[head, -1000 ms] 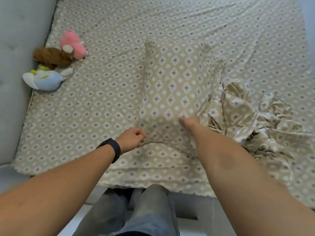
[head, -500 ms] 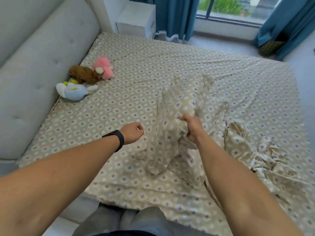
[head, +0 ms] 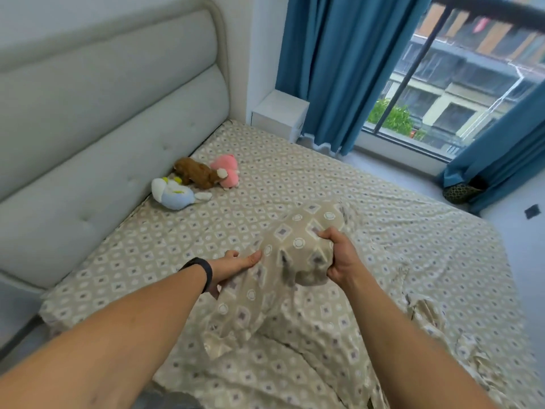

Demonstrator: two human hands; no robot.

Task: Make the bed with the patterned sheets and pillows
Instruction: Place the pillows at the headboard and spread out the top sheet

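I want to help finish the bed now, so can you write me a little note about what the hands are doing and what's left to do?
Right hand: grips one end of the patterned pillow and holds it up off the bed.
Left hand: rests against the pillow's side where the case hangs loose; thumb out, fingers hidden.
Patterned sheet: spread over the mattress, wrinkled near the front.
Bunched patterned fabric: lies on the right, not yet laid out.
Three soft toys: sit by the headboard.
Done: sheet on.
Left: place the pillow by the headboard, deal with the bunched fabric, smooth the wrinkles.
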